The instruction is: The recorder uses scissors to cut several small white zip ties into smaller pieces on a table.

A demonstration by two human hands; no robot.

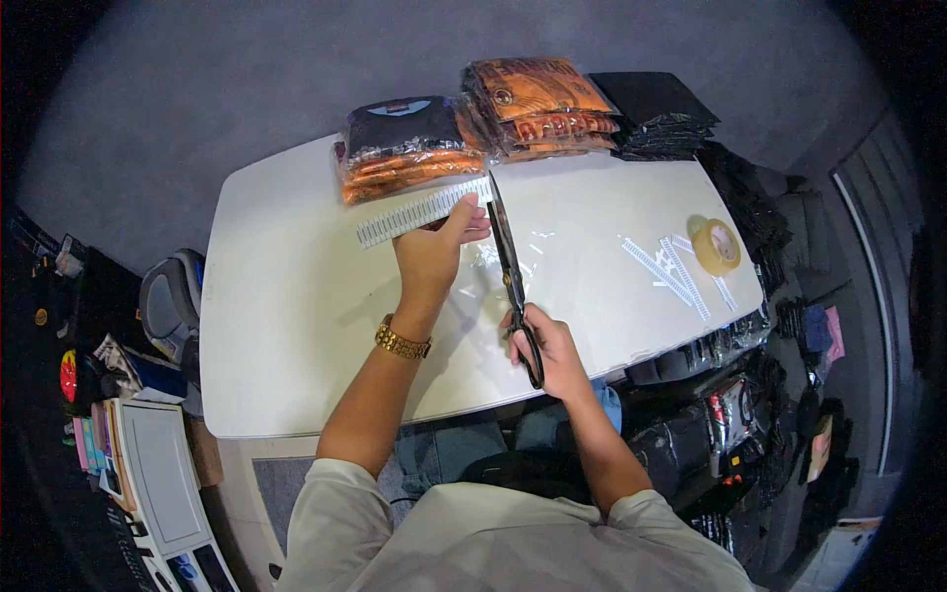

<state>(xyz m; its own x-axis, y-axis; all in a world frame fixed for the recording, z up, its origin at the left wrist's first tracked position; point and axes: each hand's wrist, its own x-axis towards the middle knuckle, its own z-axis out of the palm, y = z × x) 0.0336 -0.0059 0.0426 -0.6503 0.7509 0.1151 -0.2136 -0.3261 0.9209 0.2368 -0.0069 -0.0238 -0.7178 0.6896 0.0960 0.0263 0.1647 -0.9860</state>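
My left hand (451,233) holds a long strip of white printed labels (414,213) above the white table (296,311). In my right hand (544,344) is a pair of large black scissors (507,259), fingers in the handles. The blades point away from me, and their tips are at the right end of the strip. Whether the blades touch the strip I cannot tell. Small cut white pieces (486,255) lie scattered on the table below the hands.
Plastic-wrapped orange and black garments (547,92) and black packages (655,111) are stacked along the far edge. At the right, a roll of clear tape (716,248) lies near more label strips (658,270). A grey chair (169,296) stands left, beyond the table.
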